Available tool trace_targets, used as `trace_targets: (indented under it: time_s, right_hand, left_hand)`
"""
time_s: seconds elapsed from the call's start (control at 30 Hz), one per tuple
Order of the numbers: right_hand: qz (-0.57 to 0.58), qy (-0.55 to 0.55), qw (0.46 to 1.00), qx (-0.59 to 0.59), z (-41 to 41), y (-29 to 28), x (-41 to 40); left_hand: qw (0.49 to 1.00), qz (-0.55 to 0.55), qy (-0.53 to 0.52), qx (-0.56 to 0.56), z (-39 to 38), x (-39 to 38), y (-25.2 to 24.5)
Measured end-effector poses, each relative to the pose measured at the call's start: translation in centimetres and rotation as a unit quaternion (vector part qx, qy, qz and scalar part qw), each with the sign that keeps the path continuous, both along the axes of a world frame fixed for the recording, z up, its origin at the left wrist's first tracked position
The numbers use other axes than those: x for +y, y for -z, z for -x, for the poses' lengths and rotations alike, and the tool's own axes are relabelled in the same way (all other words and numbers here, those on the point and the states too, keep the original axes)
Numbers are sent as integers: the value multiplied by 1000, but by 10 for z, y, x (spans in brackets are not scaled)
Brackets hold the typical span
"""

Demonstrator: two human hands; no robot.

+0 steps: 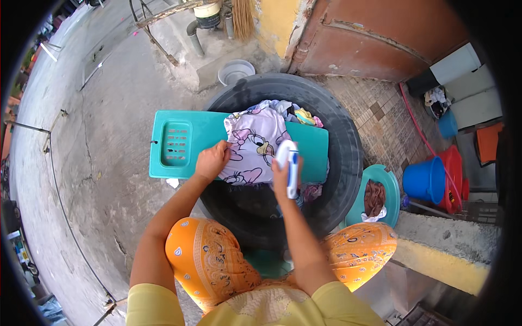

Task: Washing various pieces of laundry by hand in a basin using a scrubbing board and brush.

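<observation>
A teal plastic washboard (208, 126) lies across a large black tub (338, 118). Spread over it is a pale lilac garment (253, 163) printed with cartoon ducks. My left hand (213, 160) grips the garment's left edge, its fingertips pinching the cloth. In my right hand (281, 177) is a white and blue scrub brush (290, 167), held over the garment's right side and slightly blurred. Whether its bristles touch the cloth cannot be seen. More clothes (281, 108) are bunched in the tub behind the board, and some cloth (312, 191) shows below its near edge.
To the right stands a teal basin (391, 191) holding brown cloth (374, 197), near a blue bucket (424, 179) and a red container (450, 163). A pink hose (420, 122) crosses the tiles. Behind the tub sit a grey basin (236, 71) and a broom (243, 20).
</observation>
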State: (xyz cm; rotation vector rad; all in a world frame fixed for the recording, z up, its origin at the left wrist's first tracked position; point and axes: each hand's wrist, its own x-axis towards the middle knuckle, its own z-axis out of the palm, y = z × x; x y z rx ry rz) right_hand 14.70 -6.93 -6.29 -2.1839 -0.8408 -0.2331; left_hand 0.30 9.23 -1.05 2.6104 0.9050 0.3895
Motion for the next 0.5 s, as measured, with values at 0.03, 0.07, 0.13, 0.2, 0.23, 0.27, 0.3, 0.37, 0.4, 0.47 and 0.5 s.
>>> trace_targets:
  time_s: [0.03,0.07,0.13,0.2,0.23,0.27,0.3,0.37,0.4,0.47,0.5]
  right_hand:
    - [-40,-46,996,-71,31,-19,22]
    - [39,-117,992,33,59,-42,34]
    - [42,-130,989,51,64,-25,26]
    - [60,-72,994,47,13,22,-16]
    - [46,-64,996,29,-33,59,-55]
    - [48,-70,994,64,-16,28,-44]
    - [73,-37,996,37,-30,23,-49]
    - [17,75,993,93,-33,22,-40]
    - [28,34,995,88,-13,18,-20]
    - [42,-13,995,93,32,7,0]
    - [60,-51,990,118,47,-2,4]
  left_hand:
    - [1000,-2,-1,5,3,-2,0]
    - [1000,-5,-7,12,12,0,3]
    - [999,5,16,-49,4,0,6]
    - [999,10,23,-43,-7,-4,3]
    - [997,19,46,-54,-31,-13,-3]
    - [1000,11,19,-18,5,-1,3]
    - [1000,10,21,-21,3,-2,2]
    - [999,9,26,-27,-5,-3,0]
    - [1000,-10,20,-9,-9,-3,0]
    - [999,-25,10,21,0,-8,3]
    - [1000,-10,11,2,5,-6,2]
